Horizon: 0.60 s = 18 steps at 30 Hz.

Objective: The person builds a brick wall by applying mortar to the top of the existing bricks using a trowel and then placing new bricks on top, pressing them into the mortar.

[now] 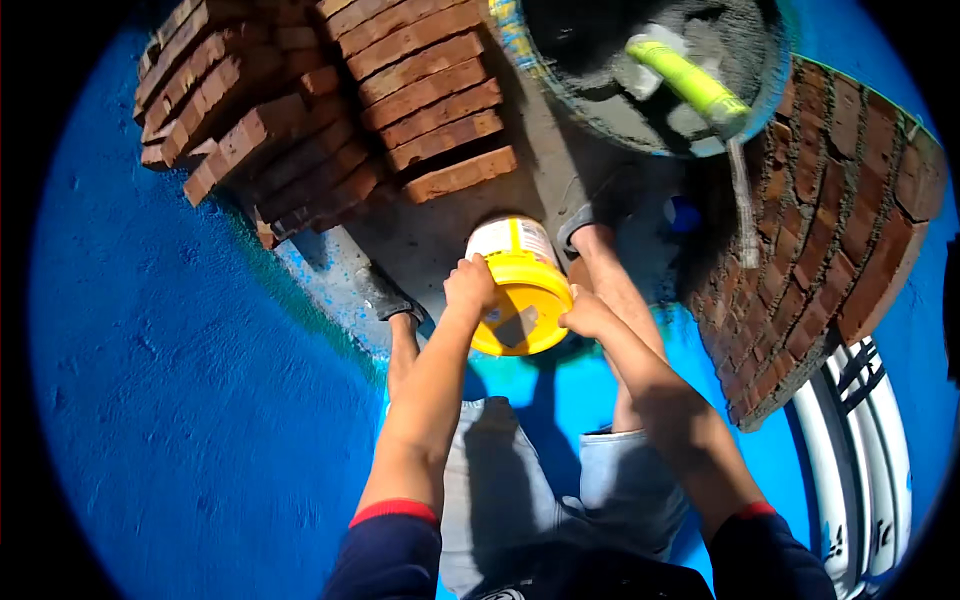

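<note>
A yellow plastic bucket (535, 273) with a pale label sits at the centre, tilted, its round yellow end facing up toward me with a grey patch on it. My left hand (470, 288) grips its rim on the left. My right hand (585, 314) holds the rim on the right. The bucket is between my sandalled feet, over the grey concrete (380, 240).
Two brick stacks (430, 110) stand ahead and left. A tub (580, 110) of grey mortar holds a yellow-green-handled tool (690, 80). Mortared brickwork (800, 250) and white curved rails (875, 460) are at right. Blue painted surfaces (180, 380) surround the concrete.
</note>
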Tool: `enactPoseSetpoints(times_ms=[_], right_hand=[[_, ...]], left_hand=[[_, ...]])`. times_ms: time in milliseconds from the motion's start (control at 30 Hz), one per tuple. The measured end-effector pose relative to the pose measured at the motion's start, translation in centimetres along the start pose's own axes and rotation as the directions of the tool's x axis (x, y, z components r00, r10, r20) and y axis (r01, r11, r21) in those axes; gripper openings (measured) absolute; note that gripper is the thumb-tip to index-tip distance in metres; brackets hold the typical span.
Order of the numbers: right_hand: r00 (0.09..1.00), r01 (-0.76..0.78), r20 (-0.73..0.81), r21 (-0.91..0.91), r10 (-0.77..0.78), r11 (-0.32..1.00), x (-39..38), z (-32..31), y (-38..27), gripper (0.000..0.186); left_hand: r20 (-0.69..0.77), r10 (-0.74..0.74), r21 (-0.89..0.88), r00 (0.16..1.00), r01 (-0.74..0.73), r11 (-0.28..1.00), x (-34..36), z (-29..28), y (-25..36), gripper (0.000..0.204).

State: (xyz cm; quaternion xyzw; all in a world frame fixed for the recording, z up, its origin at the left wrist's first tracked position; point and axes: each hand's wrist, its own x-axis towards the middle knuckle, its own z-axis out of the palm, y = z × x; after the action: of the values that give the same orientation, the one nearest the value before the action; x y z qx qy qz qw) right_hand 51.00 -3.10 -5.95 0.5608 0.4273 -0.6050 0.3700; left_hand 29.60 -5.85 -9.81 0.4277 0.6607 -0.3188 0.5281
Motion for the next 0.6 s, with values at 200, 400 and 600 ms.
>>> enactPoseSetpoints(times_ms=[200,400,600], right_hand=[[0.977,0.039,-0.208,-0.008,-0.04,0.999,2.7,6.8,0.7,0.04],[0.937,0.293,0.123,0.233,-0.327,0.927,0.0,13.0,-9.4,0.073],[0.941,-0.255,-0.071,0.492,0.331,0.832,6.7,16.1,1.3,0.1]], left_hand=[[-0.111,0.077,-0.19,0.991,-0.097,0.977,-3.3,1.6,-6.4,0.043],[-0.288,0.101,-0.268,0.952,-0.182,0.946,-6.5,-0.1,-24.4,0.032],[-0.279,-0.037,-0.34,0.96,-0.063,0.938,-3.9,-3.4,-33.3,0.025]])
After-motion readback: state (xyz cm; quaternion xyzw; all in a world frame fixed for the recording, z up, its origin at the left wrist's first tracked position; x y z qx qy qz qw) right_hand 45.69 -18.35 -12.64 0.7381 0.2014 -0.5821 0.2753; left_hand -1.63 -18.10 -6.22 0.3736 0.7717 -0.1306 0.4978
